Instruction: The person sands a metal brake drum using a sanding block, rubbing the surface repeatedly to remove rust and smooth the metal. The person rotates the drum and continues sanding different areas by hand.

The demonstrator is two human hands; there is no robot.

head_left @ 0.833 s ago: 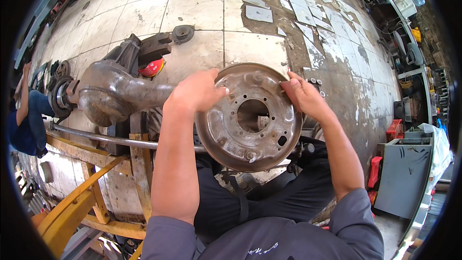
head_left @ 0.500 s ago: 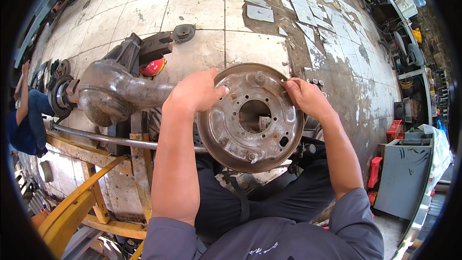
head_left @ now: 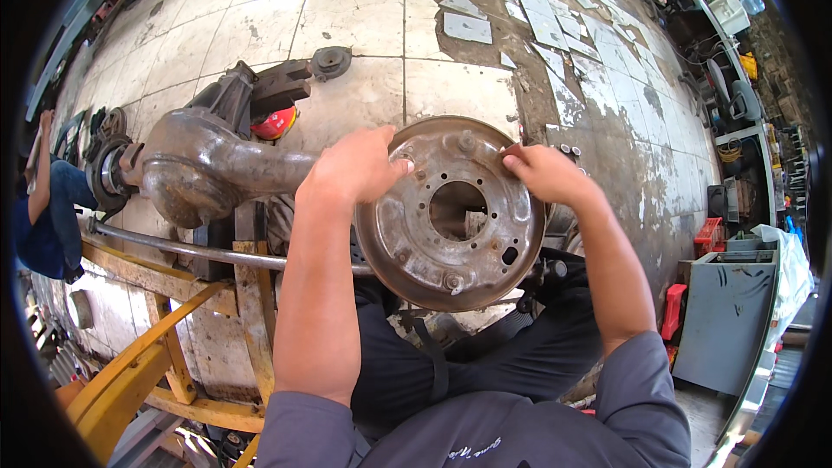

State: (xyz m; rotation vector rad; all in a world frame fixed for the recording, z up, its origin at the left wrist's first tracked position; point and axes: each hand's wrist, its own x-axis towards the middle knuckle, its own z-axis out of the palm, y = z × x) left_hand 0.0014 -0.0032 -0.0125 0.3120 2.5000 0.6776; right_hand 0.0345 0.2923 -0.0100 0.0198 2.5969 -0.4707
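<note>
A round, worn metal brake backing plate [head_left: 399, 225], with a large centre hole and smaller bolt holes, faces up over my lap. My left hand [head_left: 351, 166] grips its upper left rim, the thumb pressed on the face and the fingers over the edge. At the upper right of the plate, my right hand [head_left: 553, 175] pinches a small reddish-brown piece, seemingly sandpaper [head_left: 513, 151], against the face near the rim. Most of that piece is hidden by the fingers. Behind my left hand runs a heavy axle housing [head_left: 186, 165] with a bulging middle.
A yellow stand [head_left: 147, 347] and a metal rod [head_left: 191, 247] lie at left. Beyond the axle are a red-and-yellow object [head_left: 276, 123] and a round metal part [head_left: 331, 62]. A grey cabinet [head_left: 726, 316] stands right. Other people are at far left and upper right.
My right hand has slid slightly left and inward across the plate's upper right, turning so the brown piece shows more. My left hand keeps its grip almost unmoved.
</note>
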